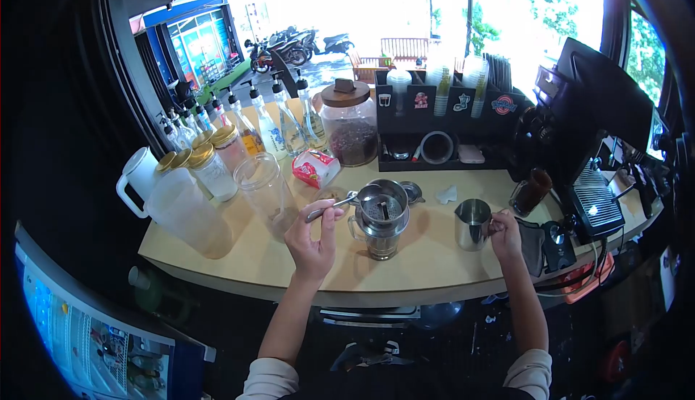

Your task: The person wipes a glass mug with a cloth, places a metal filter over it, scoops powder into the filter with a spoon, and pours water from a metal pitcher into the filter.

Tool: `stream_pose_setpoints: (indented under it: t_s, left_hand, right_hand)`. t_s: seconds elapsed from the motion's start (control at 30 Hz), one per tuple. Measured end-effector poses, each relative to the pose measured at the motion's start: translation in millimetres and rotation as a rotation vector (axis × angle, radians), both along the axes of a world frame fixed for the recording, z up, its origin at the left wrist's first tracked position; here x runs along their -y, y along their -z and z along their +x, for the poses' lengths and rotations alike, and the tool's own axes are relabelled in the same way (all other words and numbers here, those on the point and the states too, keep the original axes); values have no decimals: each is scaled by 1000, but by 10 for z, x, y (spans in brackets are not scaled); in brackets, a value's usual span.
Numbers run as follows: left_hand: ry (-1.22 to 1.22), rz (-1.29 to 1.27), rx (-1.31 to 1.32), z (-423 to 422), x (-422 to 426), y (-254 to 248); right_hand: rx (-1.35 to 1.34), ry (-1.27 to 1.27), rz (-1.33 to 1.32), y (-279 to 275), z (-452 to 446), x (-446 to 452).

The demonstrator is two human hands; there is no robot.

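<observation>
My left hand [315, 237] pinches the handle of a metal spoon [329, 210], which reaches to the rim of a metal drip filter [382, 203]. The filter sits on top of a clear glass mug [381, 242], whose handle points left. To the right, my right hand [504, 233] is closed around the handle of a steel pitcher [473, 224], upright at the counter. Just behind the filter lies a small round metal lid [411, 191]. The contents of the pitcher cannot be made out.
Syrup pump bottles [269, 125], lidded jars [212, 172], a white jug [137, 179] and clear pitchers [265, 194] stand left. Behind are a coffee bean jar [351, 128] and a black cup organizer [449, 136]. An espresso machine [590, 190] is at right.
</observation>
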State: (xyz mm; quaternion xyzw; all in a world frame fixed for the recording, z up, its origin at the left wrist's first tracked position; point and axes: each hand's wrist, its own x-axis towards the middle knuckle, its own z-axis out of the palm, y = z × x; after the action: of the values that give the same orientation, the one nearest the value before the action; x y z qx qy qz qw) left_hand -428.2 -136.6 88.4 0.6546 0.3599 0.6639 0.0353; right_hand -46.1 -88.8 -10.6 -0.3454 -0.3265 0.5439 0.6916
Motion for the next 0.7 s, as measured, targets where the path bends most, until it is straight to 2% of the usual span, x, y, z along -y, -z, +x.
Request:
stream_pose_setpoints:
  t_s: [0.17, 0.33, 0.4, 0.43, 0.5, 0.57, 0.63, 0.7]
  left_hand:
    - [2, 11, 104, 49, 8, 124]
    - [4, 17, 142, 95, -19, 167]
    - [4, 17, 148, 110, -22, 178]
    - [7, 24, 156, 114, -22, 182]
    - [7, 33, 166, 129, -22, 171]
    - [-9, 37, 191, 152, 0, 151]
    - [-15, 37, 201, 170, -1, 171]
    - [-30, 41, 208, 171, 14, 186]
  right_hand:
    - [-120, 15, 68, 126, 5, 25]
    - [-61, 139, 2, 106, 32, 59]
    - [406, 373, 53, -16, -15, 137]
    - [406, 372, 51, -82, -52, 171]
    - [965, 703, 325, -245, -152, 222]
    - [1087, 368, 356, -515, -547, 377]
    - [1175, 129, 431, -327, -944, 169]
    - [1378, 67, 485, -187, -1266, -135]
